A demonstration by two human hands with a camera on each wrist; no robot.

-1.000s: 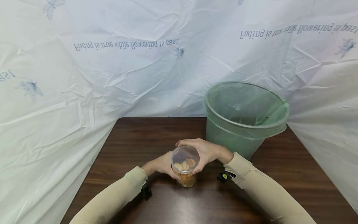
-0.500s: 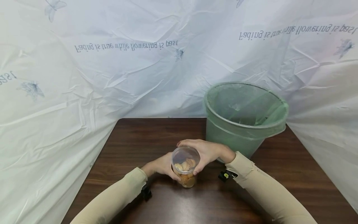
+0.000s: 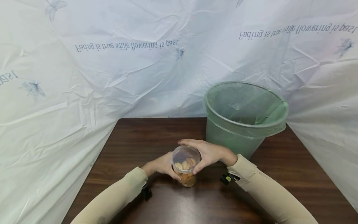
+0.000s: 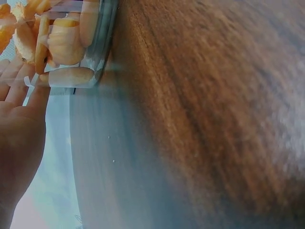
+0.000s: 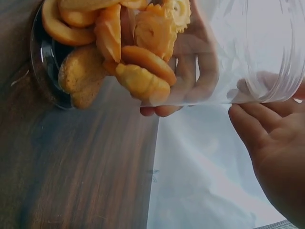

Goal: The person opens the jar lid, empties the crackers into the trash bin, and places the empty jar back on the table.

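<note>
A clear plastic jar [image 3: 185, 163] stands upright on the dark wooden table [image 3: 139, 140], just left of and nearer the person than the green bin [image 3: 244, 116]. The jar is see-through, with ridged walls near its top and a transparent lid, and it is about half full of golden-brown swirled and rounded biscuits [image 5: 143, 43]. The left hand [image 3: 162, 165] curls round the jar's body from its left, fingers showing through the plastic. The right hand [image 3: 208, 152] wraps over the jar's top from the bin side, fingers and thumb bent round the lid's rim. Crinkled white sheeting [image 3: 84, 77] hangs behind the bin.
</note>
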